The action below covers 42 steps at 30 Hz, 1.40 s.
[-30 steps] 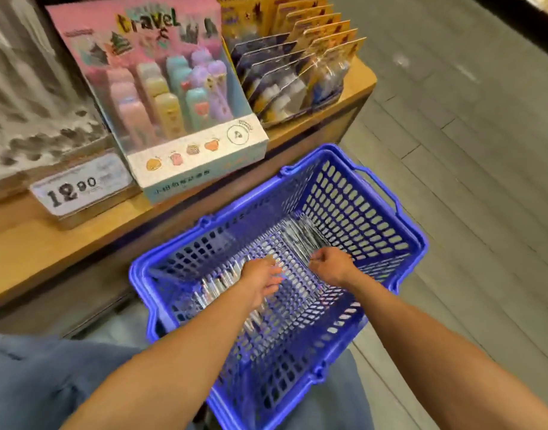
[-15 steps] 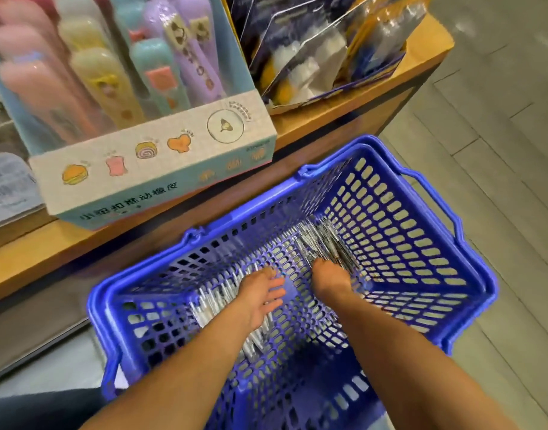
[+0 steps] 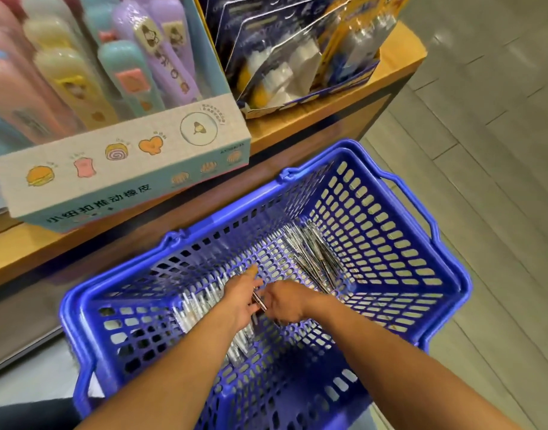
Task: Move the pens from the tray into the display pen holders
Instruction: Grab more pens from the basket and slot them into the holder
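A blue plastic basket stands on the floor below me and serves as the tray. Two heaps of silver wrapped pens lie on its bottom: one at the left under my left arm, one at the right. Both hands are down inside the basket and meet in the middle. My left hand lies over the left heap with its fingers partly spread. My right hand is curled around a dark pen that passes between the two hands. Which hand bears the pen's weight is unclear.
A wooden shelf runs behind the basket. On it stands a pastel display box with several rounded cases, and a blue box of carded packets to its right. Grey floor lies to the right.
The view has dropped closer to the basket. My right hand left the right heap and moved left to meet my left hand, and a dark pen now sits between them.
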Available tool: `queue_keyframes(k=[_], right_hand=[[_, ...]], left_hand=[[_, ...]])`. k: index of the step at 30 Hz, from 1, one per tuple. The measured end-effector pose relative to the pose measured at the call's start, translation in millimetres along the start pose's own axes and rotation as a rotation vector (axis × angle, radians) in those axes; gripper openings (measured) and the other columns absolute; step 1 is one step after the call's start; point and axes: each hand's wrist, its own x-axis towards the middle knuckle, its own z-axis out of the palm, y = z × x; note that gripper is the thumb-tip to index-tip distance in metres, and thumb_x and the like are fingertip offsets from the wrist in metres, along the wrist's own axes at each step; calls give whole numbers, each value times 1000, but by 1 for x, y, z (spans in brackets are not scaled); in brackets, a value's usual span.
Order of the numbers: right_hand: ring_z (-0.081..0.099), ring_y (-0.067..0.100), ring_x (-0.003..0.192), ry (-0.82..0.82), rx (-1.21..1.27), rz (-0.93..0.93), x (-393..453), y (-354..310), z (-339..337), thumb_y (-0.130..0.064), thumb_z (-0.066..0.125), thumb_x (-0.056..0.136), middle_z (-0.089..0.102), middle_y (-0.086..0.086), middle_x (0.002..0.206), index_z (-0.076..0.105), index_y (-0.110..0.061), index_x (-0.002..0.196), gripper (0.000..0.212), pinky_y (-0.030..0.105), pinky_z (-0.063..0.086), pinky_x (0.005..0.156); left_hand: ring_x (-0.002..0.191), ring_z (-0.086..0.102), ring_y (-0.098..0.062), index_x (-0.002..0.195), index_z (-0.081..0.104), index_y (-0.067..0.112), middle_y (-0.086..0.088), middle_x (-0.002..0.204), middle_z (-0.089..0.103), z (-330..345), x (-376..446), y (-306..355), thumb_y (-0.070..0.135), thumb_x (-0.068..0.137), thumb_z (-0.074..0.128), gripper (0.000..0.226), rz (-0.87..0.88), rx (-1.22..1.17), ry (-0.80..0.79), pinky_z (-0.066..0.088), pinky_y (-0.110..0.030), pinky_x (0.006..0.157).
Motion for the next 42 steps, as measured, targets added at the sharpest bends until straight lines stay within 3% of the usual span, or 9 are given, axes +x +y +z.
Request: queue_keyframes(k=[5, 8, 13, 20, 28, 32, 36, 39, 42], right_hand=[[63, 25, 80, -119, 66, 2, -5, 5, 5, -21, 70, 82, 72, 12, 91, 70, -8, 94, 18, 32, 51, 75], [63, 24, 81, -19, 7, 94, 3, 24, -5, -23, 68, 85, 70, 11, 89, 72, -9, 95, 17, 30, 51, 77], [60, 34, 110, 216, -338, 364, 8, 53, -10, -6, 53, 93, 58, 15, 125, 32, -6, 141, 52, 40, 52, 83], [64, 27, 105, 241, -387, 499, 24, 62, 8, 2, 60, 88, 63, 12, 120, 16, 0, 149, 75, 32, 51, 74], [64, 31, 101, 241, -1, 388, 21, 52, -1, -23, 55, 96, 63, 15, 113, 52, -4, 120, 31, 39, 55, 83], [63, 13, 65, 146, 513, 174, 13, 33, -7, -21, 73, 85, 68, 3, 81, 65, -15, 87, 10, 28, 55, 60], [54, -1, 42, 157, 797, 85, 12, 16, -1, -12, 79, 80, 63, -2, 65, 65, -13, 81, 13, 14, 43, 44], [57, -1, 45, 141, 835, 26, 14, 11, 4, -10, 79, 79, 66, -1, 68, 68, -6, 86, 13, 15, 46, 47], [59, 5, 45, 101, 857, -15, 14, 11, 4, -10, 79, 79, 69, 4, 69, 69, -8, 80, 11, 16, 47, 47]], left_hand=[[84, 67, -22, 120, 56, 6, -13, 111, 70, -1, 3, -5, 25, 107, 42, 27, 6, -2, -5, 51, -35, 68], [72, 62, -20, 122, 55, 4, -10, 99, 69, -4, 3, -8, 20, 106, 44, 25, 33, 8, 33, 47, -32, 64], [67, 53, -20, 137, 48, -3, -12, 89, 63, -13, 5, -11, 6, 102, 48, 35, 24, -17, 72, 43, -29, 56], [68, 55, -21, 92, 55, 4, -13, 84, 61, -9, 2, -15, 5, 103, 47, 13, -23, -63, 42, 49, -29, 61], [70, 55, -22, 91, 53, 1, -14, 83, 58, -9, 1, -12, 2, 103, 45, 14, -2, -87, 47, 50, -31, 66], [83, 63, -26, 119, 52, 1, -15, 95, 64, -9, 1, -12, 13, 106, 41, 21, -16, -106, 63, 51, -38, 73], [100, 66, -26, 122, 55, 11, -11, 110, 69, -8, -2, -9, 41, 102, 48, 37, -32, -140, -44, 52, -45, 87], [108, 65, -29, 118, 56, 9, -14, 120, 67, -8, 1, -10, 28, 99, 57, 27, -21, -65, -41, 41, -53, 108], [90, 67, -32, 125, 52, -1, -20, 105, 69, -8, 5, -13, 11, 101, 52, 27, -7, -48, 20, 54, -50, 90]])
